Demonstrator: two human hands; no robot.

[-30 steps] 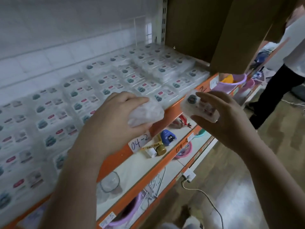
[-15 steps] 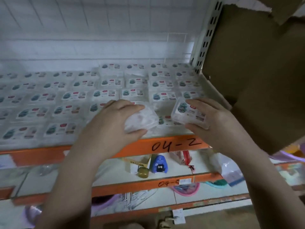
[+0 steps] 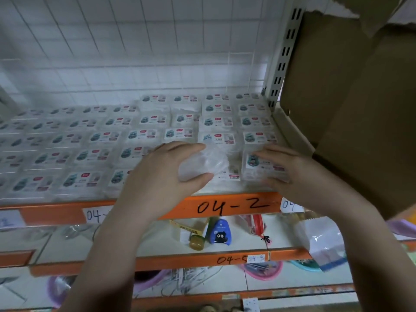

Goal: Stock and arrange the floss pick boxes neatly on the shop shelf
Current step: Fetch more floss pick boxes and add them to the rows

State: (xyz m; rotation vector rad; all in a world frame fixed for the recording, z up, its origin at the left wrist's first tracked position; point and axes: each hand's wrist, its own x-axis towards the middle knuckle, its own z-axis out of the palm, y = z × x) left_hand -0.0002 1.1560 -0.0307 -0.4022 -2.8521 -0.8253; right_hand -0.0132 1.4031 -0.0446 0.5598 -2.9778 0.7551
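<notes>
Rows of clear floss pick boxes [image 3: 144, 136] with teal and red labels cover the white shelf, whose orange front rail [image 3: 225, 207] is marked 04-2. My left hand [image 3: 162, 174] grips a crumpled clear plastic wrapper [image 3: 204, 164] just above the front row. My right hand [image 3: 290, 174] holds one floss pick box [image 3: 261, 170] by its sides at the shelf's front right corner, fingers on its far edge and thumb on its near edge. The box sits low, at the level of the neighbouring boxes.
A large brown cardboard box [image 3: 351, 104] hangs over the right side beside the perforated upright [image 3: 283, 55]. A white wire grid [image 3: 135, 41] backs the shelf. Lower shelves hold a blue cat-faced item [image 3: 219, 233], a clear bag [image 3: 322, 242] and pink basins [image 3: 263, 269].
My view turned from the aisle to face the shelf. My right hand carried the box from the air over the rail down into the front right corner. The left hand kept the wrapper.
</notes>
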